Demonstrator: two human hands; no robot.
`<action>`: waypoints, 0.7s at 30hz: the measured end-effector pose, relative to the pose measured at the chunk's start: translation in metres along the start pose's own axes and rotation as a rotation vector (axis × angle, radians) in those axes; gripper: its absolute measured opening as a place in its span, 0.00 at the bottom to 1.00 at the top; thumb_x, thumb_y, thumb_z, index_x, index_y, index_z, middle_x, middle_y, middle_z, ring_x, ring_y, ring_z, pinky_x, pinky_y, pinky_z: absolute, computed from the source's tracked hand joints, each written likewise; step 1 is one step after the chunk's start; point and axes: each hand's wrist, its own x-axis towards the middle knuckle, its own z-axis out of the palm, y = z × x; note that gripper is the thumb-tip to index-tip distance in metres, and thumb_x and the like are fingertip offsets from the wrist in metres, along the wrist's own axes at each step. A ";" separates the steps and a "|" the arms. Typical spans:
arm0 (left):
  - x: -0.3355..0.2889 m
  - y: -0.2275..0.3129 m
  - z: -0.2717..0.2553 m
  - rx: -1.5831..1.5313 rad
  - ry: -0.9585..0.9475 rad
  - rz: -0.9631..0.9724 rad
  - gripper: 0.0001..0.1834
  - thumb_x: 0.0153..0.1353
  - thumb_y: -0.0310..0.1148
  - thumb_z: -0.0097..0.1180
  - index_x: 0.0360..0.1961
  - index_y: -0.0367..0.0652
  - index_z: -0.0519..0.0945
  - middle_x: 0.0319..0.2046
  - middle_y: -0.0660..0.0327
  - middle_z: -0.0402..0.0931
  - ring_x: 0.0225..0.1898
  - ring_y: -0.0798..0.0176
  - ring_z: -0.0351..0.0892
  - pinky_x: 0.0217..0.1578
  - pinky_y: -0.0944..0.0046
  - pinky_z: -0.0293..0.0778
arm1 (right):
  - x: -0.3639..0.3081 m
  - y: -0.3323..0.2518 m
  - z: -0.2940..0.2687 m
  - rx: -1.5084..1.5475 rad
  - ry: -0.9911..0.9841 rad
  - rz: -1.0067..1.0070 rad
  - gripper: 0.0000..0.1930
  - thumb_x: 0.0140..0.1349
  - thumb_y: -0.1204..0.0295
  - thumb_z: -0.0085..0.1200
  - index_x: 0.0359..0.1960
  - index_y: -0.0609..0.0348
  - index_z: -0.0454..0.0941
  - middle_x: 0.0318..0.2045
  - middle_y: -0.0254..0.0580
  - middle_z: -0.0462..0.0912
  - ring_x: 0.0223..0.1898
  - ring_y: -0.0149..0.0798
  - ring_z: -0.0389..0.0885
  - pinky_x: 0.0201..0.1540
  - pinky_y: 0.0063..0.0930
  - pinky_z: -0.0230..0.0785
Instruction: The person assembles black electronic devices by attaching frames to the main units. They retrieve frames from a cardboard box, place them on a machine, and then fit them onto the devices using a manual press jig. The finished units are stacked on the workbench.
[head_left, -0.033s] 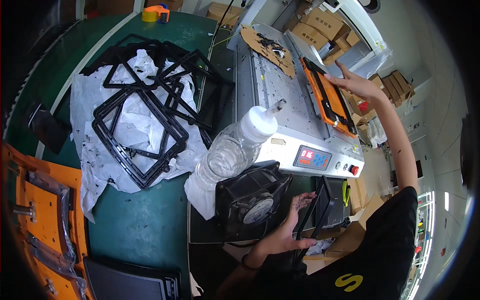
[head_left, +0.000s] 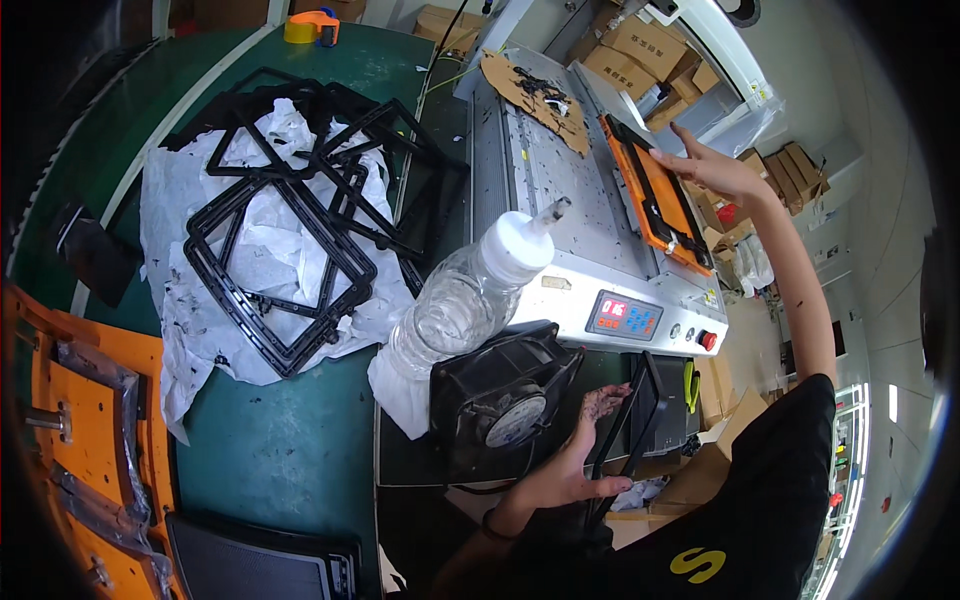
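My left hand (head_left: pixel 572 470) is closed around a thin black rectangular frame (head_left: pixel 652 400), fingers on its upper part and thumb lower down; dark smudges mark the fingertips. The frame is tilted up beside a black fan (head_left: pixel 508 400). My right hand (head_left: pixel 715 172) reaches out to the far right, its fingers apart, with the thumb resting at the edge of an orange fixture plate (head_left: pixel 672 205). A black strip-like frame (head_left: pixel 648 200) lies along that plate. The plate sits on the right side of a grey machine bed (head_left: pixel 560 190). Some right-hand fingers are hidden.
A clear bottle (head_left: pixel 455 310) with a white cap stands on a white cloth, left of the machine's control panel (head_left: pixel 625 316). Several black frames (head_left: pixel 285 200) pile on white cloths. Orange fixtures (head_left: pixel 95 430) stand at the left; cardboard (head_left: pixel 535 100) with black scraps lies on the machine.
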 end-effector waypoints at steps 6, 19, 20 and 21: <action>0.000 0.003 0.000 0.000 -0.004 -0.033 0.57 0.48 0.41 0.67 0.66 0.32 0.39 0.65 0.47 0.45 0.69 0.53 0.42 0.68 0.57 0.39 | -0.004 -0.013 0.007 -0.282 -0.101 -0.055 0.64 0.46 0.30 0.52 0.69 0.67 0.33 0.68 0.66 0.42 0.70 0.52 0.45 0.69 0.37 0.42; -0.004 0.001 0.002 -0.038 0.064 0.010 0.54 0.48 0.38 0.66 0.66 0.35 0.42 0.63 0.52 0.47 0.68 0.56 0.43 0.66 0.58 0.40 | -0.027 0.002 0.020 -0.115 0.255 -0.247 0.57 0.54 0.36 0.50 0.68 0.70 0.37 0.64 0.72 0.51 0.67 0.57 0.54 0.66 0.38 0.50; -0.005 0.002 0.004 -0.045 0.074 -0.003 0.54 0.47 0.38 0.67 0.66 0.36 0.42 0.63 0.52 0.47 0.68 0.56 0.43 0.66 0.59 0.40 | -0.035 0.010 0.022 -0.110 0.388 -0.300 0.52 0.58 0.38 0.49 0.67 0.70 0.42 0.62 0.73 0.57 0.64 0.58 0.61 0.64 0.37 0.56; -0.005 0.002 0.006 -0.052 0.084 -0.017 0.54 0.47 0.38 0.67 0.66 0.36 0.42 0.63 0.52 0.47 0.68 0.57 0.43 0.66 0.59 0.40 | -0.041 0.025 0.024 -0.105 0.359 -0.305 0.48 0.59 0.39 0.48 0.66 0.69 0.47 0.59 0.71 0.62 0.61 0.57 0.65 0.61 0.37 0.59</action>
